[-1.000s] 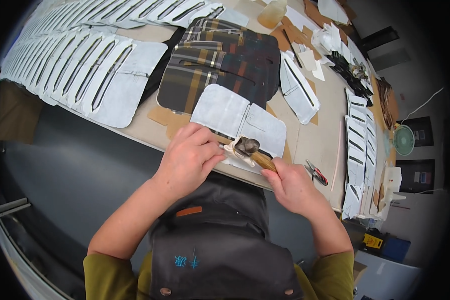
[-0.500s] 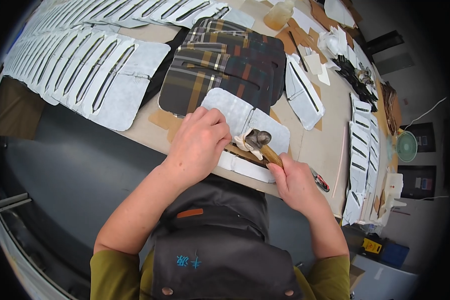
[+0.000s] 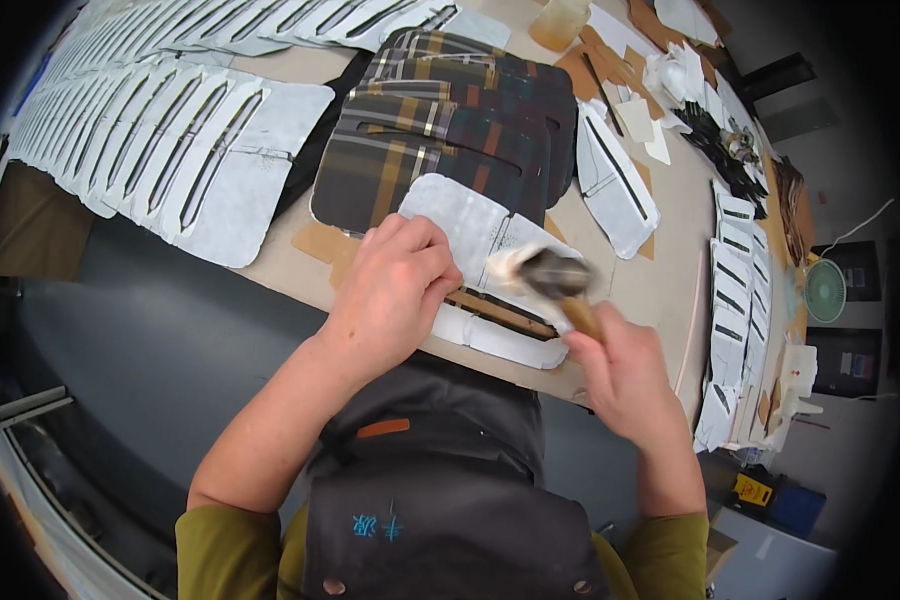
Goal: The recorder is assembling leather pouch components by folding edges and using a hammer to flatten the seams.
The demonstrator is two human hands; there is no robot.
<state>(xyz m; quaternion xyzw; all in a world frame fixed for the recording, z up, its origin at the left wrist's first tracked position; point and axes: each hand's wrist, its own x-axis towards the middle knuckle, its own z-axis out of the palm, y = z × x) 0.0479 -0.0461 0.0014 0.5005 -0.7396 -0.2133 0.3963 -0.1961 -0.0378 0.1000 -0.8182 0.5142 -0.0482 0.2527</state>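
Note:
My right hand (image 3: 625, 375) grips the wooden handle of a hammer (image 3: 555, 278), its metal head partly wrapped in white cloth and blurred by motion. The hammer is raised over a white-backed panel (image 3: 452, 212) with rounded corners at the table's near edge. A long slot crosses this panel, and a brown strip (image 3: 492, 312) shows along it. My left hand (image 3: 398, 285) rests at the slot's left end, fingers bent and pressed together; what they pinch is hidden. Beyond lies a stack of dark plaid panels (image 3: 400, 150) with slots cut in them.
Rows of overlapping white slotted panels (image 3: 250, 190) cover the table's left side. To the right lie a narrow white slotted piece (image 3: 618, 190), a column of white pieces (image 3: 732, 300), paper scraps (image 3: 635, 115) and black strips (image 3: 720, 150). A cloudy container (image 3: 558, 25) stands at the back.
The hammer has lifted off the panel and swung a little to the right with my right hand, uncovering more of the slot and brown strip. My left hand has stayed in place.

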